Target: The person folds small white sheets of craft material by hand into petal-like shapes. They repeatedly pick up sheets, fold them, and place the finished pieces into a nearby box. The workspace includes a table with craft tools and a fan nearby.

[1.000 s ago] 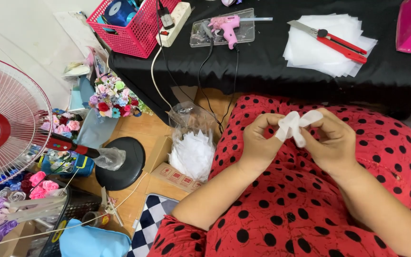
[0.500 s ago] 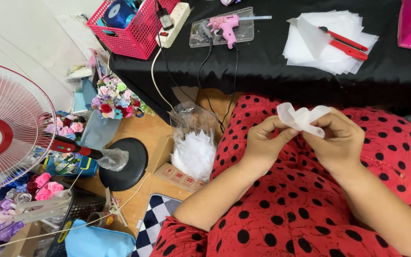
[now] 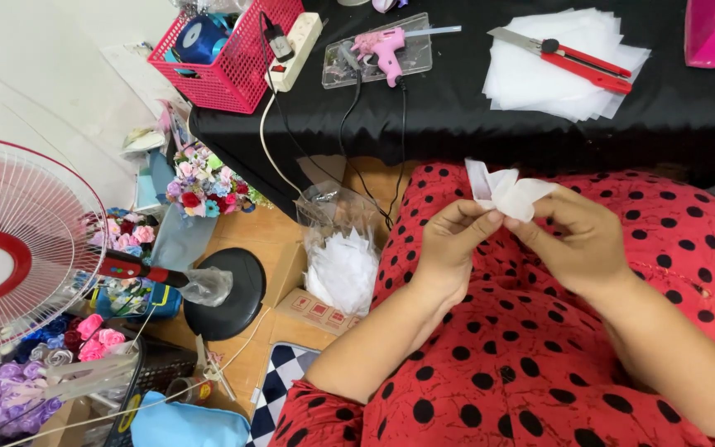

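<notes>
Both hands pinch a small folded piece of white ribbon (image 3: 506,192) over my lap, which is covered by red cloth with black dots (image 3: 539,364). My left hand (image 3: 450,246) grips the ribbon's lower left part with thumb and fingertips. My right hand (image 3: 577,240) holds its right side, fingers curled around it. The ribbon's loose ends stick upward between the two hands.
A black-covered table (image 3: 457,108) ahead carries a pink glue gun (image 3: 382,51) on a clear tray, a stack of white sheets (image 3: 560,79) with a red utility knife (image 3: 573,60), a power strip (image 3: 291,50) and a red basket (image 3: 229,51). A fan (image 3: 18,248), ribbon flowers (image 3: 204,182) and a bag of white pieces (image 3: 341,265) stand at left.
The hands have turned and folded the white ribbon; its ends now point up rather than spreading out to the sides. Hands stay over the lap.
</notes>
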